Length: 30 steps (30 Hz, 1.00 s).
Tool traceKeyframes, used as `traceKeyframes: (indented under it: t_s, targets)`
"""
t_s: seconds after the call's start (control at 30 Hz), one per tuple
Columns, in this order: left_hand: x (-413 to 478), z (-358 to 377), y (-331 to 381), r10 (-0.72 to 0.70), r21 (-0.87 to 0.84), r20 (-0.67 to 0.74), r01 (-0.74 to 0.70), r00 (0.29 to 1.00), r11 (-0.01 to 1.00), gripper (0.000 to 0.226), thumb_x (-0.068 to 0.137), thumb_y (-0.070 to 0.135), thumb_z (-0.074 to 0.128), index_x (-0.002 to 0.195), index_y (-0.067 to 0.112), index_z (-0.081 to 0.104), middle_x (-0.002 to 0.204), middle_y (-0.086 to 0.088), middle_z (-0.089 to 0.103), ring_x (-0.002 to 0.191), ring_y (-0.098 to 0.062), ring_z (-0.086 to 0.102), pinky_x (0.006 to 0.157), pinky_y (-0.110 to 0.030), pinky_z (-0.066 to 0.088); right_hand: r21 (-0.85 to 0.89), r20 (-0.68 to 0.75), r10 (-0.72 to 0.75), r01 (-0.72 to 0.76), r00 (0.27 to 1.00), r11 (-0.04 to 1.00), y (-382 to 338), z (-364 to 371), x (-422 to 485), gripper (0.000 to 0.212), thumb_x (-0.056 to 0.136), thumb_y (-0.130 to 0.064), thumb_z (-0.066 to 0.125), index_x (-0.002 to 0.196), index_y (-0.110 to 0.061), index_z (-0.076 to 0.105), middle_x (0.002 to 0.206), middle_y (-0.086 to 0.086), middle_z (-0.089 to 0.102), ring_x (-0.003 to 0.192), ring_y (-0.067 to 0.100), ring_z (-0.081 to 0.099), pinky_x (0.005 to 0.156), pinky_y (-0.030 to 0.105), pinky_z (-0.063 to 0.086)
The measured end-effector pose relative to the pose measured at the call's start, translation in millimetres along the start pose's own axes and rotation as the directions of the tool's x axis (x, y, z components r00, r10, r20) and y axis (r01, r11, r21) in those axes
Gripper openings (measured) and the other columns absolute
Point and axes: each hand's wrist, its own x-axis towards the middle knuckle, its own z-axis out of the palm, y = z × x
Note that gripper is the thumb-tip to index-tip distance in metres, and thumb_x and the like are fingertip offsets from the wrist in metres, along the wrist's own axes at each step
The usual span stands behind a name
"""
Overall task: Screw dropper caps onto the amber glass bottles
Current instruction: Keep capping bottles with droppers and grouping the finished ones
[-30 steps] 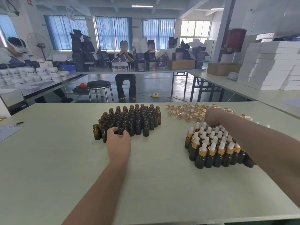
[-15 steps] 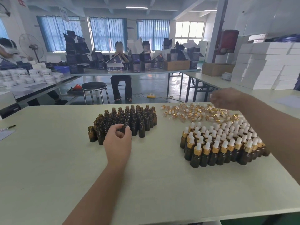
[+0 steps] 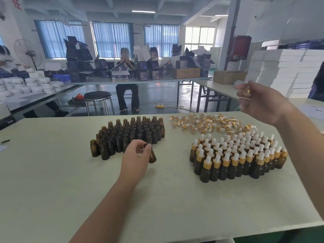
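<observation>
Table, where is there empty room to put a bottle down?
The whole near half of the table is bare, from the front edge up to both bottle groups. A bare strip also runs between the open bottles and the capped bottles, beside the left hand. The far right is crowded: loose dropper caps lie right behind the capped bottles.

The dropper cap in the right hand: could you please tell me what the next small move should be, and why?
Probably bring the right hand down and leftward so its dropper cap meets the amber bottle gripped in the left hand. The cap is held high above the table, well apart from the bottle, so threading cannot start until they meet.
</observation>
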Motion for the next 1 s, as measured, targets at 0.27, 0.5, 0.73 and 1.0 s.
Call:
traceKeyframes:
  t_s: [0.27,0.5,0.73,1.0]
  targets:
    - [-3,6,-1,0.016,-0.168,0.078,-0.003,0.997,0.986,0.009,0.098,0.024,0.049,0.096,0.031,0.043,0.097,-0.006,0.066,0.09,-0.01,0.062,0.079,-0.027,0.048,-0.455,0.076,-0.338,0.334,0.938,0.825,37,126,-44,0.032,0.101,-0.036,0.042,0.083,-0.023,0.065,0.056,-0.014,0.044,0.044,0.0,0.037,0.043,0.012,0.037]
    - [-6,7,1,0.08,-0.148,0.083,-0.067,0.993,0.987,0.016,0.095,0.019,0.055,0.094,0.028,0.042,0.08,-0.01,0.057,0.069,-0.014,0.054,0.071,-0.044,0.049,-0.434,0.021,-0.624,0.569,0.781,0.698,114,195,-33,0.042,0.097,-0.038,0.045,0.073,-0.004,0.053,0.054,-0.009,0.037,0.05,0.004,0.033,0.048,0.022,0.03]
    - [-6,5,2,0.1,-0.11,0.077,-0.091,0.992,0.99,0.011,0.092,0.018,0.061,0.099,0.025,0.056,0.094,0.009,0.062,0.08,0.005,0.054,0.066,-0.011,0.043,-0.485,-0.004,-0.621,0.541,0.784,0.687,164,204,-18,0.039,0.096,-0.039,0.042,0.074,-0.009,0.052,0.063,-0.003,0.047,0.056,0.007,0.042,0.053,0.013,0.032]
    - [-10,4,6,0.181,-0.098,0.12,-0.17,0.976,0.981,0.018,0.092,0.015,0.061,0.107,0.02,0.067,0.095,0.013,0.068,0.085,0.002,0.061,0.07,-0.015,0.048,-0.501,0.046,-0.564,0.507,0.824,0.701,185,192,-17,0.04,0.095,-0.045,0.04,0.082,-0.011,0.058,0.069,-0.002,0.055,0.064,0.01,0.051,0.057,0.019,0.04]
